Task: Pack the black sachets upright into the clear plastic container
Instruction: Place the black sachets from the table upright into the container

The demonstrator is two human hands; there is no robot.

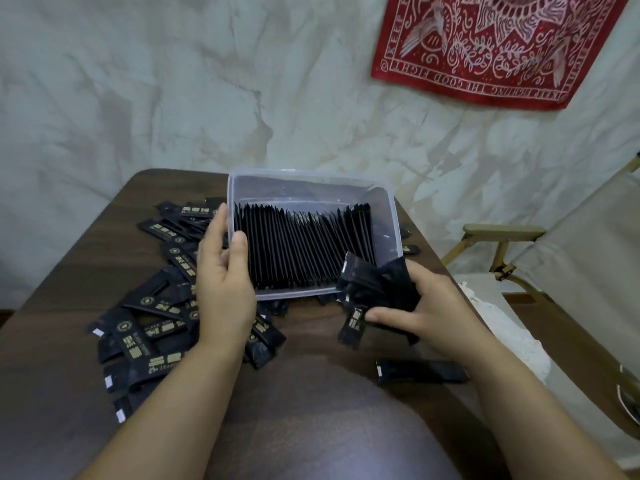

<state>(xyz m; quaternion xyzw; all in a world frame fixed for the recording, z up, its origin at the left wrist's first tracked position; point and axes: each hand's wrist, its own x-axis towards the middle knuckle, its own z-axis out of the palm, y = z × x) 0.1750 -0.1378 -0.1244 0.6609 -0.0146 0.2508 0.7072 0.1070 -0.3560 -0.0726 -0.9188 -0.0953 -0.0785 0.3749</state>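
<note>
Centre of frame, clear plastic container (pixel 294 188) on brown table (pixel 104 254), upright black sachets (pixel 304 251) in a row inside, left hand (pixel 225 271) clasping its left wall, right hand (pixel 426 306) right of centre clutching bundle of sachets (pixel 377 289), loose sachets (pixel 152 320) heaped at left.

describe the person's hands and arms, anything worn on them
Two bare hands, the left hand and the right hand: no gloves, and no ring, watch or bracelet shows. The left forearm and right forearm are bare to the picture's edge, with no sleeve in view. The thumbnails that show look short and unpainted.
</note>
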